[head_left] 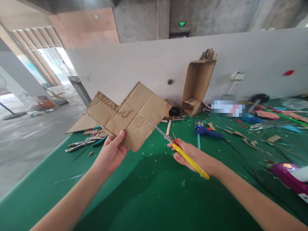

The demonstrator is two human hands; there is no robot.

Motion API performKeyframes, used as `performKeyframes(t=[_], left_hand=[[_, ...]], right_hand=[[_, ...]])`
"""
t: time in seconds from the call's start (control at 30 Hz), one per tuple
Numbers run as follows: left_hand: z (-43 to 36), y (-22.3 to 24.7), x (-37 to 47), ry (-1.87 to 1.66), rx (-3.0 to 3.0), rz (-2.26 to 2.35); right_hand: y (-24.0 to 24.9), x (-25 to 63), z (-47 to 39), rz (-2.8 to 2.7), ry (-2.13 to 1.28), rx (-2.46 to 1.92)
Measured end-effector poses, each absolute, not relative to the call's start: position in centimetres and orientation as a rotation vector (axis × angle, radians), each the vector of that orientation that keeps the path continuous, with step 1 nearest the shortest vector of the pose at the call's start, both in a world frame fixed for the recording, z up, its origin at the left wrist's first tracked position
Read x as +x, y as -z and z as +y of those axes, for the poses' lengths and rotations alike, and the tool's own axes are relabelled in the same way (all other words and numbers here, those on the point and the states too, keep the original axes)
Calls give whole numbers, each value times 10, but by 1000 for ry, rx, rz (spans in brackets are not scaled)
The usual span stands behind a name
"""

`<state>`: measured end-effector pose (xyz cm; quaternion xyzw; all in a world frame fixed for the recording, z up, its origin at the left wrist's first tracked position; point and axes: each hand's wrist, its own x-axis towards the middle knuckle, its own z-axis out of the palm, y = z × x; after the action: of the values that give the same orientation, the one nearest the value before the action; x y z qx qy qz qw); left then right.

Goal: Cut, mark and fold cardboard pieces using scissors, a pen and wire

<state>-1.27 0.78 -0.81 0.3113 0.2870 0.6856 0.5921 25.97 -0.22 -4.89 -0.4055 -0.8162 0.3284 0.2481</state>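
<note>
My left hand pinches the lower edge of a brown piece of cardboard, thumb on the near face. The piece has an irregular stepped outline, crease lines and dark printed marks, and is held tilted above the table. In my right hand is a pair of scissors with yellow handles and a red part near the pivot. Their thin blades point up and left, and the tips lie over the right part of the cardboard. Whether the blades grip the cardboard or only overlap it, I cannot tell.
Pliers and cardboard scraps lie at the left on the green table. An upright cardboard box stands against the white wall. To the right are a blue glue gun, assorted scraps and a purple device.
</note>
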Motion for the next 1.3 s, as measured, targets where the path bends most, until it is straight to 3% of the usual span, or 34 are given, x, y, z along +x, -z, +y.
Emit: performKeyframes(t=[0.33,0.7,1.3], left_hand=[[7,8,-15,-1557,693,691],[6,7,-15,-1599,852,735],[2,16,-6,-1637,963,718]], right_hand=[[35,262,-4,-2272,-1017,-886],[43,255,-6,-2160,-839,-1276],[37,257,-4,-2219,-458,-1395]])
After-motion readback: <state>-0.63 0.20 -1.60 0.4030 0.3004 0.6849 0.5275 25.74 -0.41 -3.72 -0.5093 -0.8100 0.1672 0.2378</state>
